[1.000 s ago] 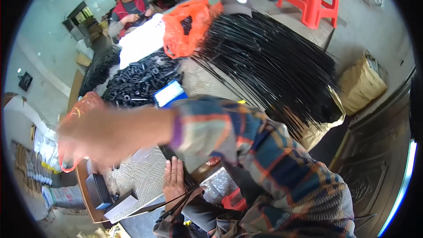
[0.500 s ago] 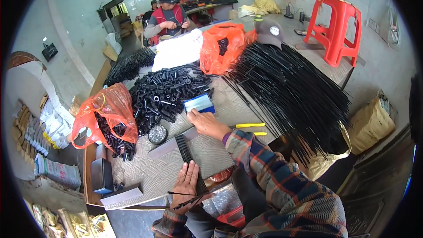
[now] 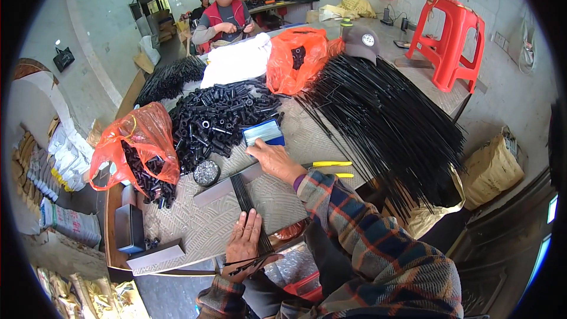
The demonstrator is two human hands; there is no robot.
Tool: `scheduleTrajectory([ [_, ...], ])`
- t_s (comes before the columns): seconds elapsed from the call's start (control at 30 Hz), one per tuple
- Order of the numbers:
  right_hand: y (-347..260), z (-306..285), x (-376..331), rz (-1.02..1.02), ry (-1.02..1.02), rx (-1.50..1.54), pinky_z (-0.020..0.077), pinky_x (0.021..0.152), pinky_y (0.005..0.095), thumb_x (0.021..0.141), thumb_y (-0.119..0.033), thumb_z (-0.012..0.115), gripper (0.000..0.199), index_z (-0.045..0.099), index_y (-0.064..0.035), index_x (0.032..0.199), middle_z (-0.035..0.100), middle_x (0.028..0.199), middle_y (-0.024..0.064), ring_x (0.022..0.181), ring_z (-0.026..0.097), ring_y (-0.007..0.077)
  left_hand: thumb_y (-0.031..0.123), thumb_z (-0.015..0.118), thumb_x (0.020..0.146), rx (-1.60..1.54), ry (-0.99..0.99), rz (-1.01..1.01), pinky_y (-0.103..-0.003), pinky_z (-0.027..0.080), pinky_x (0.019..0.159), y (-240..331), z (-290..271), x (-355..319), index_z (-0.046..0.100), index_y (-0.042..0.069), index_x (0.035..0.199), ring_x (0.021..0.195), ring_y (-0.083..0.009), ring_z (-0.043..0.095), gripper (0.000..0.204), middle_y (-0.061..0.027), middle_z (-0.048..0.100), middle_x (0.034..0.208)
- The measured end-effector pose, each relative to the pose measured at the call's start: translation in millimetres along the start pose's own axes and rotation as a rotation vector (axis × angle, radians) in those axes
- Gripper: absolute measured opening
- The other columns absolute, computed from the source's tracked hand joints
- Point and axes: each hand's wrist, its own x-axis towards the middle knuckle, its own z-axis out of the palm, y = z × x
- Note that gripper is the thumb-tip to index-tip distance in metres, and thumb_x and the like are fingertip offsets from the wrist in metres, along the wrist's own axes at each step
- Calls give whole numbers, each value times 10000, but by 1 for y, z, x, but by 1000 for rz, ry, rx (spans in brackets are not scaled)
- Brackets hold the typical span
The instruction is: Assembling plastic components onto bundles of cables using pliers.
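Note:
My left hand (image 3: 241, 243) lies at the table's near edge, its long fingers stretched over a row of thin black rods (image 3: 243, 192). The rods cross a grey metal bar (image 3: 211, 195), and more rod ends stick out around the thumb and wrist. Farther off, my right hand (image 3: 276, 160) has its fingers bent together at the near rim of a small blue box (image 3: 275, 140) filled with thin pale sticks. What the fingertips pinch is hidden. Left of the bar stands a round dish (image 3: 207, 173) of small shiny pieces.
Black tubular parts (image 3: 221, 119) are heaped behind the box, beside an orange plastic bag (image 3: 137, 136) of similar parts. Long black rods (image 3: 390, 124) fill the right side. Yellow-handled pliers (image 3: 332, 164) lie near my right wrist. A red stool (image 3: 450, 41) stands on the table; a co-worker (image 3: 225, 20) sits opposite.
The view has shifted slightly. My right hand stays at the blue box, and my left hand remains on the rods with hardly any movement.

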Motion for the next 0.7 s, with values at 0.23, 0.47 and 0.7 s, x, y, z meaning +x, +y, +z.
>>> scheduleTrajectory([
  [0.23, -8, -1, -5, 51, 7, 50, 471, 641, 450, 823, -6, 445, 240, 479, -96, 1042, 479, 938, 139, 763, 570, 372, 638, 616, 653, -20, 1, -1, -463, 247, 1046, 1, 4, -3, 303, -58, 1319, 1294, -388, 263, 1013, -219, 294, 1386],
  [0.47, -5, 0, -5, -54, 95, 41, 463, 580, 459, 826, -97, 475, 168, 476, -89, 993, 500, 896, 147, 691, 574, 373, 627, 623, 650, -30, -12, -9, -461, 238, 1050, 3, 5, -5, 278, -47, 1335, 1301, -386, 250, 1021, -217, 275, 1396],
  [0.7, 5, 8, 2, -95, 30, -91, 445, 561, 438, 765, -57, 496, 215, 546, -149, 952, 508, 868, 101, 689, 587, 321, 536, 691, 618, -87, 4, -35, -446, 241, 1056, -5, 5, -2, 272, -40, 1341, 1305, -388, 237, 1015, -209, 276, 1399],
])
